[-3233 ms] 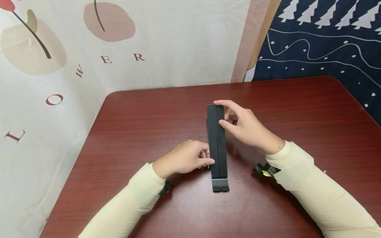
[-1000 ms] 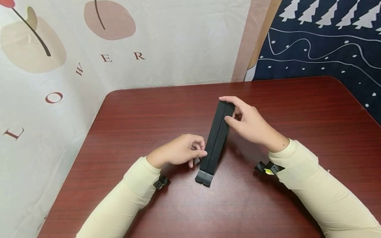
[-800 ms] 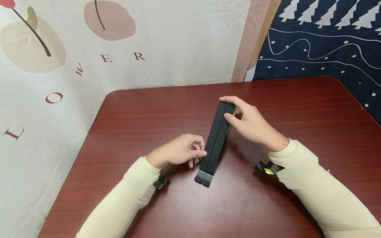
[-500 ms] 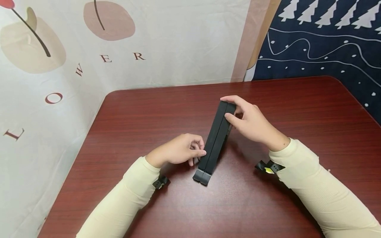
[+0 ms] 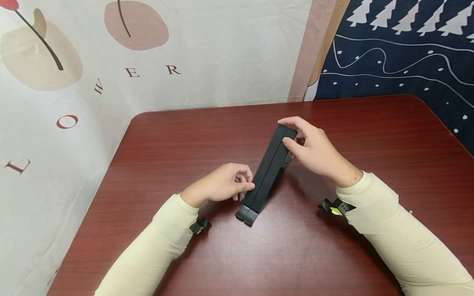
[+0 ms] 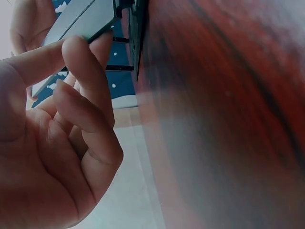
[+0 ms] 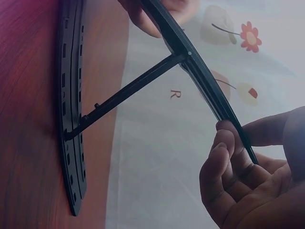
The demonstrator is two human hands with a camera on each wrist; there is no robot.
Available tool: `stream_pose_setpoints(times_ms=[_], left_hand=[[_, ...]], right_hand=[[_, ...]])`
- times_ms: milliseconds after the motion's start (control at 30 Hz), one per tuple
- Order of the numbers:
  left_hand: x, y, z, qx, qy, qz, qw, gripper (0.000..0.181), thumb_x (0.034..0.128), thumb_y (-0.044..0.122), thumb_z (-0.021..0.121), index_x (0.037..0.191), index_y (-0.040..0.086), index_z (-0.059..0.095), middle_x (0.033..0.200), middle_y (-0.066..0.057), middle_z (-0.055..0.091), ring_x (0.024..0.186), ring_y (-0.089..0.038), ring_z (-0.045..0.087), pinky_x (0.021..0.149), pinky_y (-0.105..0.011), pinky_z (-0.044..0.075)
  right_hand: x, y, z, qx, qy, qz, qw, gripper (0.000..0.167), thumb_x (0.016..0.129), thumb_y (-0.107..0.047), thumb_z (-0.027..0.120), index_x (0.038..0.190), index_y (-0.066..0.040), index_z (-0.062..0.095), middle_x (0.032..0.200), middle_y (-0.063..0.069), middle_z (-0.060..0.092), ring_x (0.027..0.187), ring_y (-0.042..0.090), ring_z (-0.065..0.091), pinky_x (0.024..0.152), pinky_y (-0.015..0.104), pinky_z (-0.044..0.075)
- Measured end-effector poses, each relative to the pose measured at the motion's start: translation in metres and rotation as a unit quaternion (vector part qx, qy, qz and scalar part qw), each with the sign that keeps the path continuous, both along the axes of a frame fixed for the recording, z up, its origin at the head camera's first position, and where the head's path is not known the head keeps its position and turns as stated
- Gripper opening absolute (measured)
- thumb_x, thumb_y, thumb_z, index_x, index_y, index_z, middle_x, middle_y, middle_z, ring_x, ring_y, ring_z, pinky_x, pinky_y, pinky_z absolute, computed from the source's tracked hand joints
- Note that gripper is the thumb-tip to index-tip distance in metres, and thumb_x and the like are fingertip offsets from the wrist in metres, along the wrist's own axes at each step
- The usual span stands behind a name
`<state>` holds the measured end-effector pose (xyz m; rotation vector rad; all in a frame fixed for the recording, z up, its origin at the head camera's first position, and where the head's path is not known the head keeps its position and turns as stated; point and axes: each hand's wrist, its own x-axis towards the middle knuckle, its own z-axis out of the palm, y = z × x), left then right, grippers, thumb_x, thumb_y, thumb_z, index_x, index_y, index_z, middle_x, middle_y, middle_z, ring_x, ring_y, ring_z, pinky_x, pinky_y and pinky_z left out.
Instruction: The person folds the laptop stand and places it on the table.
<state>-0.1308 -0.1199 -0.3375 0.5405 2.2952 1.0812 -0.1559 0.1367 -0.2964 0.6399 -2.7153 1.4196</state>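
A black folding laptop stand [image 5: 268,166] stands on the table in the head view, slanting from upper right to lower left, its lipped end nearest me. My right hand [image 5: 316,150] grips its far raised end between thumb and fingers. On the left edge, close to the lipped end, my left hand [image 5: 224,181] pinches the stand with thumb and forefinger. The right wrist view shows a slotted base [image 7: 71,105] on the table, with a strut [image 7: 124,98] propping the raised top bars [image 7: 200,76]. In the left wrist view the left hand's other fingers [image 6: 90,114] curl below the stand.
The dark red wooden table [image 5: 177,139] meets a white curtain printed with letters [image 5: 222,49] at the back and a navy tree-patterned cloth [image 5: 400,61] at the back right. A black strap [image 5: 337,206] with a yellow patch is on the right wrist.
Compared with earlier, the stand is turned clockwise: its far end has moved right and its lipped end left. Both hands have shifted slightly with it, keeping their hold.
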Motion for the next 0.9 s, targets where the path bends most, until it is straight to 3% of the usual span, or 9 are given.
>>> stream_pose_setpoints(times_ms=[167,367,433,567,633,833,900], left_hand=[[-0.0008,-0.0009,0.0004,-0.002,0.004,0.007,1.0,0.009,0.0952,0.014,0.067,0.093,0.01,0.06,0.076,-0.011,0.069,0.054,-0.024,0.063,0.058,-0.033,0.055],[-0.0014,-0.0014,0.0009,-0.011,0.01,0.01,0.9998,0.008,0.0955,0.014,0.067,0.093,0.01,0.06,0.076,-0.009,0.068,0.054,-0.023,0.063,0.061,-0.032,0.054],[-0.0018,-0.0014,0.0009,-0.015,0.017,0.01,0.9997,0.008,0.0957,0.015,0.066,0.093,0.01,0.06,0.075,-0.008,0.068,0.054,-0.022,0.064,0.063,-0.032,0.054],[-0.0026,-0.0019,0.0007,-0.025,0.033,0.015,0.999,0.009,0.0964,0.016,0.065,0.095,0.01,0.059,0.075,-0.007,0.066,0.054,-0.021,0.064,0.066,-0.03,0.053],[-0.0029,-0.0022,0.0008,-0.031,0.04,0.017,0.9986,0.009,0.0968,0.017,0.065,0.096,0.01,0.059,0.077,-0.006,0.066,0.055,-0.019,0.065,0.068,-0.03,0.053],[-0.0042,-0.0033,0.0011,-0.048,0.057,0.031,0.9967,0.011,0.0977,0.02,0.064,0.101,0.01,0.06,0.087,-0.004,0.067,0.056,-0.015,0.065,0.074,-0.029,0.052],[-0.0045,-0.0036,0.0012,-0.051,0.057,0.036,0.9964,0.011,0.0978,0.02,0.064,0.101,0.01,0.06,0.089,-0.004,0.067,0.056,-0.014,0.065,0.075,-0.03,0.052]], right_hand=[[-0.002,0.0012,-0.001,0.003,0.006,-0.001,1.0,0.048,0.097,-0.008,0.058,0.143,-0.023,0.051,0.101,0.014,0.072,0.059,0.015,0.065,0.051,0.03,0.051],[-0.001,0.0008,0.0009,0.01,-0.006,-0.004,0.9999,0.047,0.098,-0.01,0.057,0.143,-0.023,0.052,0.079,0.017,0.069,0.063,0.023,0.065,0.05,0.03,0.048],[-0.0005,0.0006,0.0019,0.008,-0.012,-0.007,0.9999,0.046,0.098,-0.009,0.057,0.142,-0.022,0.052,0.087,0.016,0.071,0.063,0.024,0.067,0.051,0.029,0.049],[0.0003,0.0007,0.0034,-0.004,-0.023,-0.014,0.9996,0.046,0.096,-0.008,0.056,0.14,-0.02,0.053,0.121,0.015,0.067,0.062,0.023,0.069,0.051,0.029,0.051],[0.0006,0.001,0.0037,-0.009,-0.027,-0.015,0.9995,0.045,0.096,-0.007,0.057,0.14,-0.018,0.053,0.127,0.016,0.065,0.061,0.022,0.069,0.052,0.028,0.052],[0.0008,0.0012,0.0037,-0.019,-0.035,-0.018,0.9991,0.043,0.096,-0.007,0.058,0.138,-0.017,0.052,0.077,0.016,0.07,0.058,0.021,0.07,0.057,0.029,0.056],[0.001,0.0011,0.0039,-0.021,-0.038,-0.019,0.9989,0.043,0.096,-0.007,0.058,0.138,-0.017,0.052,0.07,0.014,0.068,0.058,0.019,0.069,0.057,0.03,0.057]])
